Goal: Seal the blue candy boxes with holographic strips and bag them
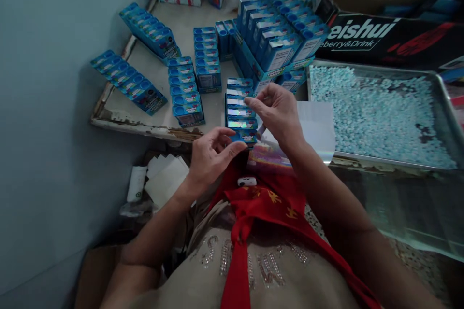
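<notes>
Just in front of me stands a row of small blue candy boxes (pixel 241 124), with shiny silvery strips across several of their tops. My left hand (pixel 213 154) is at the near end of this row, thumb and fingers bent around the front box. Over the row's right side, my right hand (pixel 277 111) pinches thumb and forefinger together at the end of a shiny sticker (pixel 236 102) on one box top. Under my right wrist lies a glossy sheet (pixel 315 128) with a rainbow sheen toward its near edge. The right hand's other fingers are curled and partly hidden.
More rows of blue boxes (pixel 186 91) stand on the worn white table (pixel 159 108). Behind is a full display tray of boxes (pixel 253 65). At right, a metal tray (pixel 380 160) holds pale blue candies, before a black carton (pixel 362 38). Below left are white cards (pixel 166 178).
</notes>
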The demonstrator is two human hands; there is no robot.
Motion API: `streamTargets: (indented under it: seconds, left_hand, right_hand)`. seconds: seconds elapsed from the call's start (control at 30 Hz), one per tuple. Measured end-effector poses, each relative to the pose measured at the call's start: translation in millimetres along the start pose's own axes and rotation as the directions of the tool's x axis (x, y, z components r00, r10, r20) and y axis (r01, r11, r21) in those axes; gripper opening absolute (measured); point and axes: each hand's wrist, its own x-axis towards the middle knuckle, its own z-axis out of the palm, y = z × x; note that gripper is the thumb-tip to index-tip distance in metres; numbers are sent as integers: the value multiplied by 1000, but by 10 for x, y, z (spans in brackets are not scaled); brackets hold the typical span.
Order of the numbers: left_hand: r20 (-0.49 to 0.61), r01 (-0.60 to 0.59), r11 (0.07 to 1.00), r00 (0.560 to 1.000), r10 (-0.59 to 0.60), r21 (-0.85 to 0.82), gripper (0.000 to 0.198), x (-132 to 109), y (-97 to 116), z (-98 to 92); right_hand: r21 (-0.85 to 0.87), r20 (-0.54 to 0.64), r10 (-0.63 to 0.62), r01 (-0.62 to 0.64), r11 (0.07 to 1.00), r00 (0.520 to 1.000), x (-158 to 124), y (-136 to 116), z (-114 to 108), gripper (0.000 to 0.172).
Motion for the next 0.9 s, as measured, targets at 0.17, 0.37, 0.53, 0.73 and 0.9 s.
streamTargets:
  seconds: [0.17,0.37,0.53,0.73,0.9]
  left_hand:
    - [30,67,981,998,-63,-182,38,-84,96,219]
    - [17,63,995,998,-62,-71,30,-22,53,0]
    - [282,53,993,956,-82,109,29,302,76,-423]
    - [409,13,950,901,-146,312,28,598,42,-543]
    - [420,46,955,891,-172,293,33,598,-127,-480]
  right_hand:
    - [-22,-7,-26,26,999,1000,-65,-102,90,48]
    - [191,191,42,-79,978,981,-97,-19,-22,52]
    - [259,286,56,-133,957,957,-167,106,-52,47]
    - [37,144,-18,12,999,989,-298,178,66,23]
    - [-84,168,-29,43,996,985,-337,248,120,19]
